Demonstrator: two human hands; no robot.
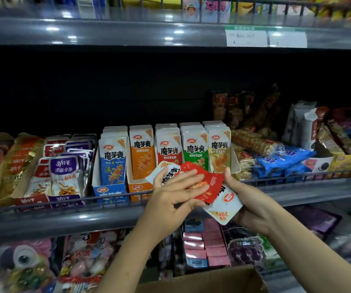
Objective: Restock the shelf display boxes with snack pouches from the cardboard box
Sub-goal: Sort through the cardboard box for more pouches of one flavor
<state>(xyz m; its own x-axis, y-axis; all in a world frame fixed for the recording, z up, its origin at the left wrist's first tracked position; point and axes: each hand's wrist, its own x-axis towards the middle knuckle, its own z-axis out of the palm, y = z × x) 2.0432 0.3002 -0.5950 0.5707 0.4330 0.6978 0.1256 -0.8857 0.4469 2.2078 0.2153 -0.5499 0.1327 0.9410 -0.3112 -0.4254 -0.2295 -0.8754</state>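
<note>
Both hands hold a loose fan of red-and-white snack pouches (pixel 212 183) in front of the middle shelf rail. My left hand (pixel 171 194) lies over the pouches from the left, fingers spread across the red fronts, thumb under them. My right hand (pixel 246 203) grips the stack from the right, with one upside-down white pouch (pixel 224 206) hanging below. Behind them stand display boxes of pouches: blue (pixel 112 163), orange (pixel 142 155), red (pixel 168 148), green (pixel 195 150) and yellow (pixel 219 152). The cardboard box (pixel 204 281) sits at the bottom edge.
Purple and red fish snack packs (pixel 63 176) fill the shelf's left part. Blue packs (pixel 282 160) and mixed snacks lie to the right. A wire rail (pixel 69 203) runs along the shelf front. Another shelf below holds pink cartons (pixel 209 244) and candy bags.
</note>
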